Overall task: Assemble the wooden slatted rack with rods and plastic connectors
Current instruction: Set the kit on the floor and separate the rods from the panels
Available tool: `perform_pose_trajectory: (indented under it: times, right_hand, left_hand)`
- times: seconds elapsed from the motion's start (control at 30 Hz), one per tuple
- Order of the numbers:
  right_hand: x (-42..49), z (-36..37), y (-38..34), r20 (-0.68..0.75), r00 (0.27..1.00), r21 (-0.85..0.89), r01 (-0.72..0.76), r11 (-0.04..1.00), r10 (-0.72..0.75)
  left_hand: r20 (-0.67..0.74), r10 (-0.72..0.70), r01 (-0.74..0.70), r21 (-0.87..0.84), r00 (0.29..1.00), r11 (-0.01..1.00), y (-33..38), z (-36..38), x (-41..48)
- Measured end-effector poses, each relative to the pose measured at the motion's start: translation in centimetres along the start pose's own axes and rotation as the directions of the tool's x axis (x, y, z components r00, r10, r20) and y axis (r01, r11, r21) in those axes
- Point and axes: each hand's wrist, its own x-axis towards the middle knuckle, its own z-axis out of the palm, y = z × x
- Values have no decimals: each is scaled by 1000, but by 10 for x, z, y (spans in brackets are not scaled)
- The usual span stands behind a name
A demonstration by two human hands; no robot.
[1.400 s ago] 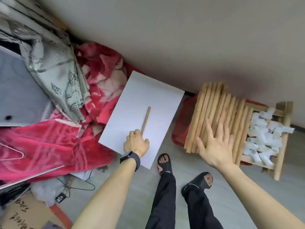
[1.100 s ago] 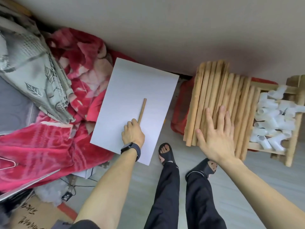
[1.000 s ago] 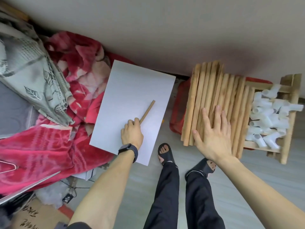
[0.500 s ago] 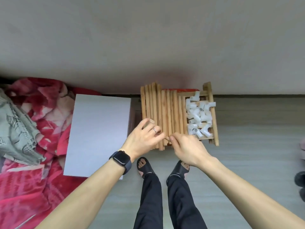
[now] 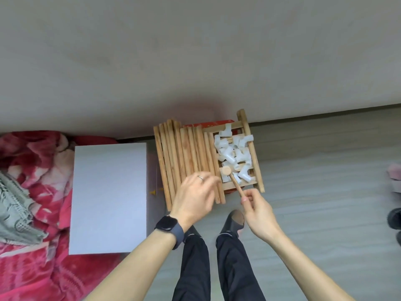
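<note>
A row of wooden rods (image 5: 184, 157) lies on a wooden slatted rack (image 5: 252, 153) by the wall. A heap of white plastic connectors (image 5: 235, 155) fills the rack's right part. My right hand (image 5: 257, 208) is shut on the near end of one wooden rod (image 5: 233, 180), whose far end points up toward me over the connectors. My left hand (image 5: 195, 195), blurred, hovers over the near ends of the rods with its fingers apart and nothing in it. A dark watch sits on that wrist.
A white board (image 5: 109, 196) lies flat on the left, bare. Red and grey blankets (image 5: 28, 181) are piled further left. My legs and sandalled feet (image 5: 233, 219) stand just below the rack. Dark shoes (image 5: 395, 218) lie at the right edge. The wall runs behind.
The view swung right. My left hand took the short rod off the white board and brought it to the rack; the rod is now in my right hand, raised over the connectors.
</note>
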Motion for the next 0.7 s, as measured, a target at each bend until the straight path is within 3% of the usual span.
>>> perform_pose_trajectory:
  times: [0.03,0.07,0.13,0.2,0.27,0.33,0.5,0.6,0.7]
  right_hand:
    - [6,1,-2,-24,1000,-20,7,1000,-8]
    - [13,4,-6,-42,999,-55,21,998,-23]
    - [28,15,-15,-49,997,-117,50,992,-56]
    - [41,32,-29,-26,996,-138,86,987,-90]
    - [53,50,-42,-8,990,-168,138,976,-141]
    - [63,68,-52,2,986,-170,166,971,-168]
    - [78,93,-63,54,996,-137,76,988,-69]
    - [75,85,-57,105,994,-144,49,988,-34]
    - [68,57,-50,54,999,-35,-2,999,4]
  left_hand:
    - [-19,-208,207,-63,978,976,-6,-1,0]
    - [-18,-414,408,-126,910,904,-15,-1,0]
    - [13,-713,698,-220,701,682,-39,0,0]
    - [70,-861,834,-301,504,463,-62,0,1]
    - [160,-912,878,-374,379,299,-77,0,2]
    - [230,-909,878,-422,347,228,-89,5,3]
    - [331,-861,851,-486,387,196,-107,18,3]
    - [342,-856,848,-497,388,185,-110,20,-2]
    - [386,-834,844,-512,394,162,-117,19,-4]
